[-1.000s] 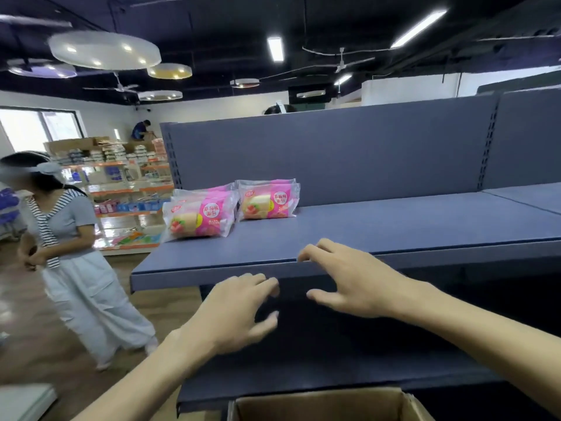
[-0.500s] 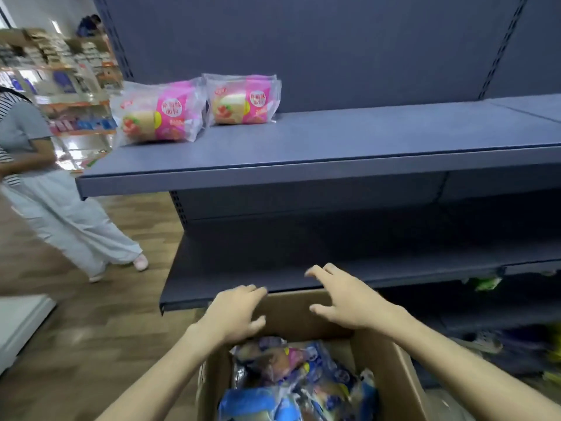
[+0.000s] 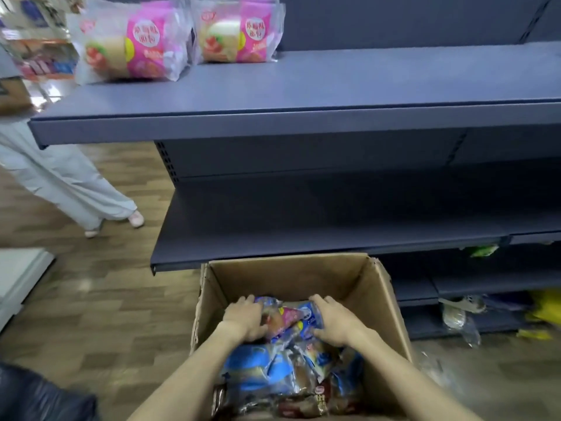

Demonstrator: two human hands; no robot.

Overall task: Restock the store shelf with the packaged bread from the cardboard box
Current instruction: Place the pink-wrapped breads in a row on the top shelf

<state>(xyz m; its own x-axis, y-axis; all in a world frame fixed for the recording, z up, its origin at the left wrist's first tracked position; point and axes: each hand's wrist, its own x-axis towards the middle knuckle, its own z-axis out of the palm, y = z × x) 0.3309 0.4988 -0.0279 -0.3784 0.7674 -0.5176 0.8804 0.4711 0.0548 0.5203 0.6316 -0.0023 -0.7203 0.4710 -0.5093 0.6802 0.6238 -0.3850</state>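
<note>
Hands reach into the cardboard box (image 3: 358,278): left hand (image 3: 244,317) and right hand (image 3: 334,320) each curl their grip round one crinkled pink-and-blue bread packet (image 3: 288,319) between them.

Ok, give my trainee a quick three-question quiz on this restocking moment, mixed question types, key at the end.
1. True or false: both hands are inside the cardboard box.
2. How many pink bread packs lie on the top shelf?
3. Multiple choice: the middle shelf directly above the box is A) full of packs, B) bare where visible, C) holding one box.

Key:
1. True: the left hand and right hand flank a pink and blue pack.
2. Two, a left pack and a right pack.
3. B.
</note>
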